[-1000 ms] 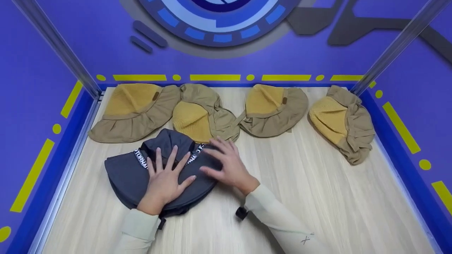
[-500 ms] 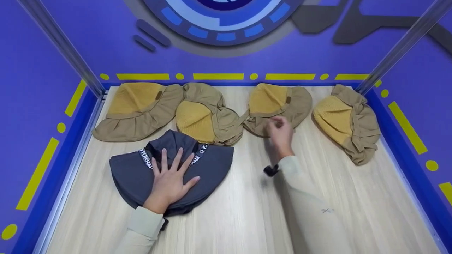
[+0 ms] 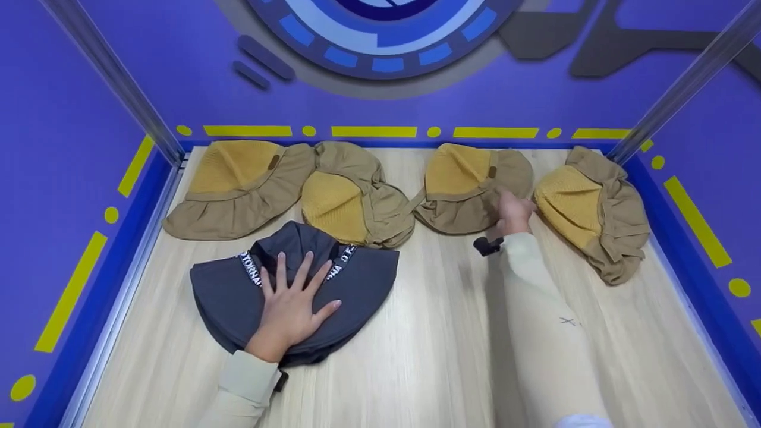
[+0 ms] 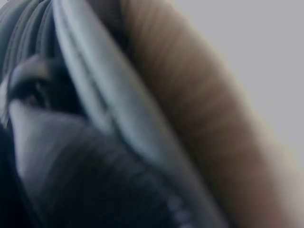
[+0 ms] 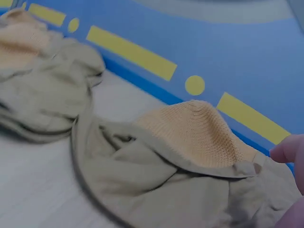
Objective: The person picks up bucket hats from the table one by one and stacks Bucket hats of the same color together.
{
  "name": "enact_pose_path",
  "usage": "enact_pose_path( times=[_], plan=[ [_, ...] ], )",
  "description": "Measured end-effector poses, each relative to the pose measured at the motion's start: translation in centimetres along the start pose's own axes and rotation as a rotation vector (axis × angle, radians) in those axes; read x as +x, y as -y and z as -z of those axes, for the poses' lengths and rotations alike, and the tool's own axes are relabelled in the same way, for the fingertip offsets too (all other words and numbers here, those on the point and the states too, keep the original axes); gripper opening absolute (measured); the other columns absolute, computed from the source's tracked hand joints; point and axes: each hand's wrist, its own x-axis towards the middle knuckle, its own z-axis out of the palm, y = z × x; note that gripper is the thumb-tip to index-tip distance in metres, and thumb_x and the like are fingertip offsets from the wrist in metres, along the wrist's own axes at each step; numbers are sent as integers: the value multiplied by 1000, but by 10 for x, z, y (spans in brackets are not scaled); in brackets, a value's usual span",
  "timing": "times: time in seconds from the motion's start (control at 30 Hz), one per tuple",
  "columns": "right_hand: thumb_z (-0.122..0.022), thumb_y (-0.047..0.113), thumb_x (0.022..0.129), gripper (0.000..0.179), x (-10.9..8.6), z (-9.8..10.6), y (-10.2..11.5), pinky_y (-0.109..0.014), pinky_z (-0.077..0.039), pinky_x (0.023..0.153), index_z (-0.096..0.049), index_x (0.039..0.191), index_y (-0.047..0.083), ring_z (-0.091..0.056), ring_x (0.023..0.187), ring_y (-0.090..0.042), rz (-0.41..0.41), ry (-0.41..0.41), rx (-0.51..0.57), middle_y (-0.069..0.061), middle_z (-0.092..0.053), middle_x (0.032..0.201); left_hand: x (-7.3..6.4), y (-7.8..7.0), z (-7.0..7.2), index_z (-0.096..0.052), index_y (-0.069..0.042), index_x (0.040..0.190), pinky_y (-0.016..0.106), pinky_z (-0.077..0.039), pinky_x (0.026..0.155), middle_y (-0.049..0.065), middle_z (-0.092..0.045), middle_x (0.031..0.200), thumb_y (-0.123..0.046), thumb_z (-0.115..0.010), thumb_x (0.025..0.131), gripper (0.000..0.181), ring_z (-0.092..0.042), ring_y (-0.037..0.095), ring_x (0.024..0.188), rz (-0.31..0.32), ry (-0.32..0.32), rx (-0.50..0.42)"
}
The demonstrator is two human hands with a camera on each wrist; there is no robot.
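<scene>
Under my left hand [image 3: 289, 312] lies a dark grey bucket hat [image 3: 362, 285], folded flat, with a white-lettered band. The fingers are spread and rest on its crown and brim. In the left wrist view, blurred dark fabric [image 4: 85, 166] fills the left beside the hand. My right hand [image 3: 515, 211] is at the right side of the brim of a yellow-and-khaki sun hat [image 3: 458, 169]. In the right wrist view, that sun hat [image 5: 194, 137] shows its knitted crown, and fingertips [image 5: 284, 149] reach in at the right edge; I cannot tell whether they pinch the brim.
Two more such sun hats lie at the back left, one in the corner [image 3: 229, 172] and one beside it [image 3: 334, 205]. Another sun hat [image 3: 571, 199] lies at the back right. Blue-purple walls [image 3: 380, 110] with metal posts enclose the wooden tabletop [image 3: 428, 333].
My right hand has left the dark hat's right side and moved right and away to the third sun hat's brim. The left hand stays on the dark hat.
</scene>
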Motion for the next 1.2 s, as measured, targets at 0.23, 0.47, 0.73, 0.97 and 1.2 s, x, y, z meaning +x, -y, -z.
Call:
enact_pose_path(
  times=[0.23,0.47,0.73,0.97,1.2],
  plan=[
    [-69,18,97,82,6,5,13,-28,-35,120,-20,162,26,-34,146,-13,-191,104,270,4,-28,166,0,-4,-2,-28,-42,161,79,2,117,4,-22,172,-75,-50,93,79,1,52,157,-13,-8,-21],
    [-71,7,95,23,20,11,12,-30,-57,97,-61,115,10,-67,111,-13,-395,258,575,0,-70,118,1,-5,-3,-28,-42,161,78,2,117,4,-22,172,-74,-51,93,79,1,52,157,-20,-19,-33],
    [-57,8,103,16,10,5,8,-29,-59,88,-52,119,6,-66,103,-15,-315,356,530,-3,-66,109,-2,-3,-4,-28,-41,161,78,2,118,3,-21,172,-74,-51,93,79,1,51,157,-7,-10,-43],
    [-57,3,102,10,6,3,-8,-26,-58,65,-50,109,6,-66,81,-15,-133,264,545,-3,-64,93,-2,0,-3,-29,-41,161,78,2,117,3,-21,172,-75,-51,92,80,1,51,157,-2,-14,-49],
    [-53,1,104,9,-13,2,-26,-32,-61,76,-54,113,4,-68,92,-18,-118,350,782,-6,-66,102,0,1,-1,-30,-41,161,78,1,118,3,-22,172,-75,-52,92,80,1,50,157,4,-22,-44]
  ],
)
